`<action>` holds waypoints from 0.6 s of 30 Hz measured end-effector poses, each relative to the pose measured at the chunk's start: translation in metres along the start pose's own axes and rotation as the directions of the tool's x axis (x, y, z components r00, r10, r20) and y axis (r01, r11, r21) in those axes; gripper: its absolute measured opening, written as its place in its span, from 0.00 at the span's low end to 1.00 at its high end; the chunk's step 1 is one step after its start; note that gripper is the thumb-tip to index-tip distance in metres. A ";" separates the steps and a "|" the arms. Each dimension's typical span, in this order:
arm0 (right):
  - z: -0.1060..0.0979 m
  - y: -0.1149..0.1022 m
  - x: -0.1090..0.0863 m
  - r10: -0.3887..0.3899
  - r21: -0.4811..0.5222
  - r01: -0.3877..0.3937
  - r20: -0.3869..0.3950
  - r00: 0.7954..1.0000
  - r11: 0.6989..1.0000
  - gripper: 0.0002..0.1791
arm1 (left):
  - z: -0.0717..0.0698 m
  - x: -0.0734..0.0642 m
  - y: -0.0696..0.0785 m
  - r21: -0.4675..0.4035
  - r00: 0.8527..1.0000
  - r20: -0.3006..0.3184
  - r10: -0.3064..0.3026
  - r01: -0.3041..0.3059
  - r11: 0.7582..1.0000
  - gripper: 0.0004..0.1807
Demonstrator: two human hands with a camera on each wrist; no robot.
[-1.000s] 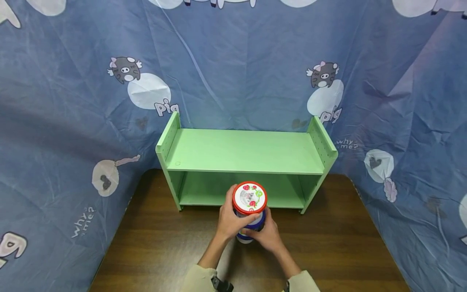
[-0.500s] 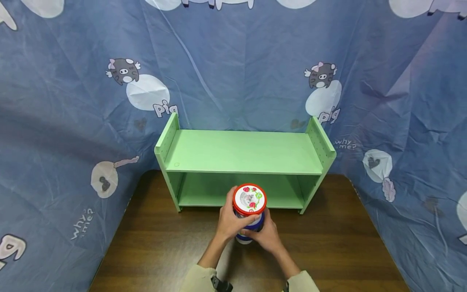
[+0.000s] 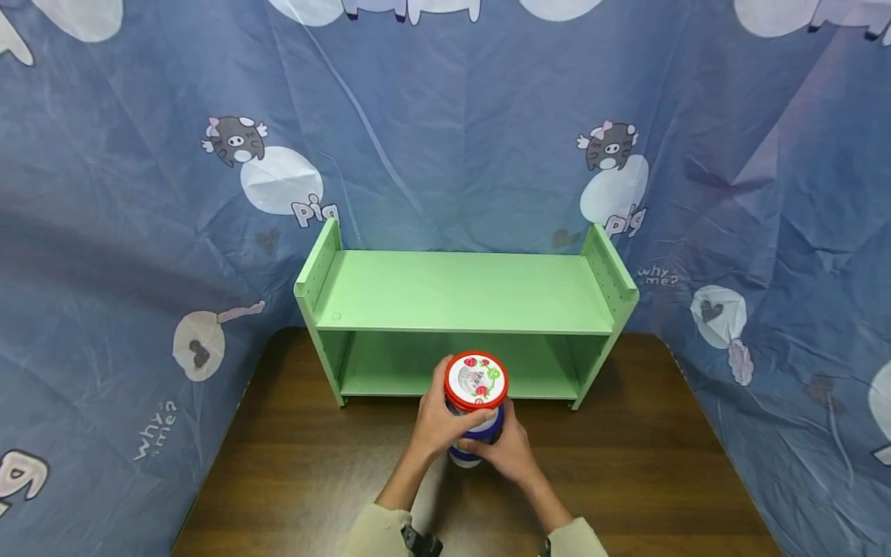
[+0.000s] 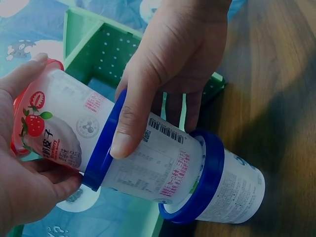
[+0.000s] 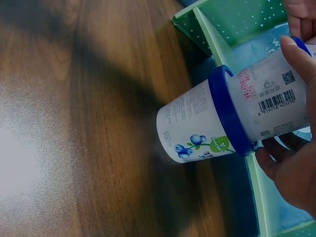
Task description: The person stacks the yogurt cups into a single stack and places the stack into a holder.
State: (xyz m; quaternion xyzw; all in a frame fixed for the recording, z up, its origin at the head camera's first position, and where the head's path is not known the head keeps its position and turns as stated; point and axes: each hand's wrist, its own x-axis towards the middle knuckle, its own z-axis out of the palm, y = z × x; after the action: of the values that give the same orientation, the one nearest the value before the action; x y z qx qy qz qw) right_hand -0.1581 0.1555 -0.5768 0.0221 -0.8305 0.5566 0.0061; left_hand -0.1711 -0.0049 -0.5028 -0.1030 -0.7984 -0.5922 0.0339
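Note:
Three yogurt cups stand in a stack in front of the green shelf. The top strawberry cup (image 4: 66, 118) has a red-rimmed lid (image 3: 477, 381); my left hand (image 3: 435, 418) grips it from the left, thumb across the near side. Below it, my right hand (image 3: 511, 449) holds the blue-lidded middle cup (image 4: 158, 158), its thumb lying over the lid rim and its fingers round the far side. The bottom cup (image 5: 190, 126), with a blue lid and a blueberry print, is under the middle one and touched by neither hand. In the head view the hands hide much of the lower two cups.
A green two-tier shelf (image 3: 462, 290) stands at the back of the brown wooden table (image 3: 647, 456), just beyond the stack. Blue patterned cloth (image 3: 445, 131) hangs behind it and along both sides.
The head view has tilted very slightly. Both hands keep the same grip on the stacked cups, with no visible movement against the shelf.

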 end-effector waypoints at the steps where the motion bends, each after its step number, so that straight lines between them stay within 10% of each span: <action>1: 0.000 0.000 0.000 0.002 -0.002 -0.002 0.000 1.000 1.000 0.57 | 0.000 0.000 0.000 0.001 1.000 0.001 -0.003 0.003 1.000 0.58; 18: -0.012 0.004 -0.008 0.032 -0.008 -0.031 0.031 0.999 0.999 0.64 | -0.004 -0.003 0.003 -0.008 0.996 -0.001 -0.094 0.094 0.996 0.64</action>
State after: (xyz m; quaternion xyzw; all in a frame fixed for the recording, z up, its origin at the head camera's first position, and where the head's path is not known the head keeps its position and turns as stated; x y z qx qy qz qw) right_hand -0.1505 0.1682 -0.5766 0.0176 -0.8328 0.5531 -0.0154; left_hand -0.1676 -0.0085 -0.4988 -0.0648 -0.8002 -0.5962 0.0061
